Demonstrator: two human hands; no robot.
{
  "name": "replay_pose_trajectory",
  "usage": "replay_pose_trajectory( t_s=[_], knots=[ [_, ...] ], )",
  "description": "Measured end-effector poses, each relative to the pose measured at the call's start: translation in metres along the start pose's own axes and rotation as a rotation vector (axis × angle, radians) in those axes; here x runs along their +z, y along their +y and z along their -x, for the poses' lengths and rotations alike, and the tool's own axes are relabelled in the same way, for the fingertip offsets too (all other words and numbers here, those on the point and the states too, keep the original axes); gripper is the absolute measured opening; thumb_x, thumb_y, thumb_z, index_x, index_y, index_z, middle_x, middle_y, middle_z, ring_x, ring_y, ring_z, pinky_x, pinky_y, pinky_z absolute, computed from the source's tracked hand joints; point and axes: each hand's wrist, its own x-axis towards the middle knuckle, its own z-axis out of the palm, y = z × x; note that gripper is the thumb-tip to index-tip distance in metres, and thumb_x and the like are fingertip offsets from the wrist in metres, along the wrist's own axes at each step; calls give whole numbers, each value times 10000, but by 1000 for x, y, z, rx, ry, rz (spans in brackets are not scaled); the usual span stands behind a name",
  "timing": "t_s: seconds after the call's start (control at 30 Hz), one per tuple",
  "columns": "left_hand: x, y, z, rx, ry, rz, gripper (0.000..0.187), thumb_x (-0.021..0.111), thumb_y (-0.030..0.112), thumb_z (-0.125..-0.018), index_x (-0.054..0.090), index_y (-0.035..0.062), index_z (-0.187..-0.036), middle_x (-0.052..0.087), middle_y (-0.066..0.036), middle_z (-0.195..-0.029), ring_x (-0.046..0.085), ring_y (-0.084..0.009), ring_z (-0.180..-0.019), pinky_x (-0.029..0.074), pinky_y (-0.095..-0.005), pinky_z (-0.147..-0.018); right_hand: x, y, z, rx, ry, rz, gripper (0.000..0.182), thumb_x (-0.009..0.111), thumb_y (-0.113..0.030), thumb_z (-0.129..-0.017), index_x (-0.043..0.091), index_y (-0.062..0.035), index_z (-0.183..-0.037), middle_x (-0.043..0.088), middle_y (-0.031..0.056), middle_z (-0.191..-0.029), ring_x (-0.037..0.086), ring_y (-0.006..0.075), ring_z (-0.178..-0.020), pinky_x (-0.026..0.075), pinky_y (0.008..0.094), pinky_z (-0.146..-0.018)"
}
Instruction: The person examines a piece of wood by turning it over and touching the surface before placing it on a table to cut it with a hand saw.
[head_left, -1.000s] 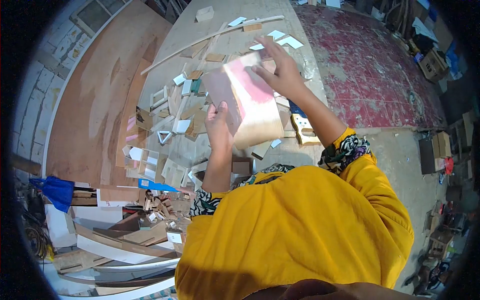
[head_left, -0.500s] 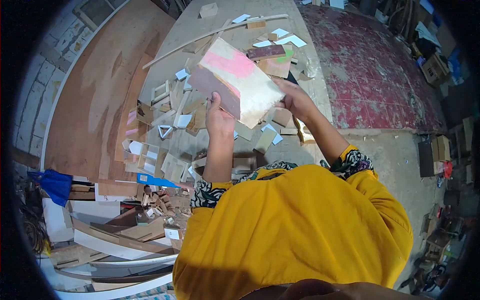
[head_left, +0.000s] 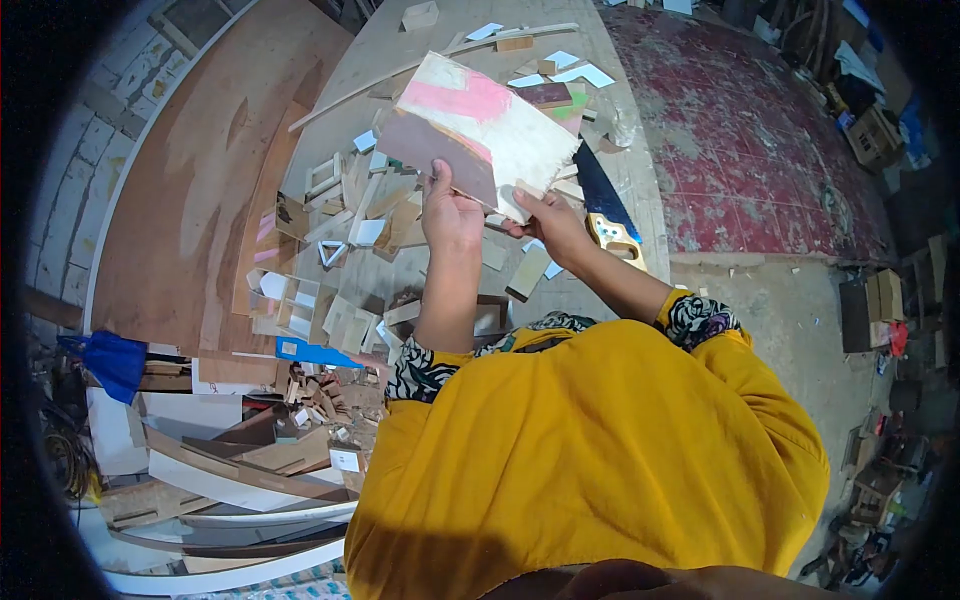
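Observation:
Both my hands hold up a flat wooden board [head_left: 520, 135], painted pink, mauve and off-white, above the workbench. My left hand [head_left: 452, 215] grips its lower left edge, thumb on the painted face and fingers behind. My right hand [head_left: 552, 225] pinches the bottom corner, thumb on top and fingers mostly hidden underneath. The board's right edge looks rough. To the right of the board a handsaw [head_left: 607, 205] with a dark blade and a pale wooden handle lies on the bench. Under the board, part of a pink-and-green painted piece [head_left: 575, 110] shows.
The workbench [head_left: 385, 40] carries several wood offcuts, white pieces, a small triangular frame [head_left: 331, 252] and a long thin strip [head_left: 350, 105]. A large brown plywood sheet [head_left: 190, 200] stands at left. Curved boards [head_left: 240, 475] are stacked lower left, near a blue bag [head_left: 112, 367].
My right hand has slid from the board's right edge down to its bottom corner. The board has shifted slightly up, and the handsaw beside it is now more exposed.

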Motion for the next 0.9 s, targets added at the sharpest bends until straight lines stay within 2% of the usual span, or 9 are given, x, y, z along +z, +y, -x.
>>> replay_pose_trajectory(
  t_s=[0.07, 0.1, 0.2, 0.33, 0.37, 0.57, 0.7, 0.77, 0.9],
  knots=[
    [4, 5, 4, 38, 9, -14, 395, 580, 173, -872, 439, 33, -1213, 525, -65, -1163, 495, -205, -1096, 387, -386, -948, 3, -2, -2, -194, 208, -56, 423, 603, -289, -847, 482, -60, -1182, 580, 68, -1069, 572, 114, -903, 482, 256, -724],
    [11, 10, 13, 59, 15, -44, 387, 572, 162, -876, 437, 31, -1215, 526, -68, -1163, 497, -210, -1094, 390, -389, -944, -8, -2, -6, -220, 193, -95, 470, 600, -259, -845, 423, -88, -1246, 548, 54, -1081, 549, 112, -899, 476, 263, -717],
    [13, 16, 22, 88, 37, -77, 375, 557, 145, -885, 434, 28, -1218, 525, -74, -1164, 500, -219, -1093, 395, -394, -937, -32, -21, -11, -323, 259, -70, 482, 591, -239, -844, 411, -96, -1268, 554, 40, -1049, 537, 112, -873, 467, 260, -718],
    [7, 15, 22, 74, 54, -75, 363, 550, 135, -889, 435, 24, -1214, 521, -77, -1169, 504, -222, -1088, 404, -398, -927, -41, -46, -6, -401, 223, 41, 382, 554, -194, -857, 485, -83, -1216, 556, 41, -1072, 524, 104, -916, 457, 241, -699],
    [5, 14, 21, 72, 53, -75, 363, 550, 135, -889, 435, 24, -1214, 521, -77, -1169, 504, -222, -1088, 404, -398, -927, -39, -49, -4, -432, 246, 97, 291, 551, -196, -865, 558, -74, -1129, 584, 31, -1014, 545, 93, -861, 457, 225, -680],
    [8, 14, 19, 39, 57, -46, 365, 560, 135, -884, 436, 16, -1206, 528, -80, -1154, 507, -221, -1083, 404, -383, -927, -47, -47, 2, -368, 138, 145, 198, 595, -147, -848, 618, -65, -1026, 606, 2, -880, 556, 69, -759, 461, 222, -671],
    [19, 17, 29, 93, 18, -134, 419, 591, 158, -865, 436, 13, -1227, 534, -63, -1175, 506, -201, -1091, 393, -343, -948, -53, -46, 0, -326, 107, 231, 234, 628, -93, -810, 613, -50, -1039, 607, 9, -887, 557, 74, -769, 465, 227, -685],
    [19, 17, 32, 130, -43, -173, 420, 597, 146, -862, 440, 1, -1223, 534, -66, -1172, 508, -202, -1087, 394, -341, -947, -57, -39, -9, -538, 255, 345, 300, 655, -74, -775, 600, -43, -1069, 609, 28, -938, 564, 87, -804, 465, 225, -715],
    [22, 15, 39, 199, -72, -284, 396, 603, 114, -857, 457, -18, -1200, 535, -76, -1164, 510, -191, -1079, 392, -338, -946, -42, -53, -6, -665, 322, 476, 354, 614, -7, -784, 553, -29, -1133, 579, 40, -1019, 553, 111, -890, 460, 252, -802]
  ],
)
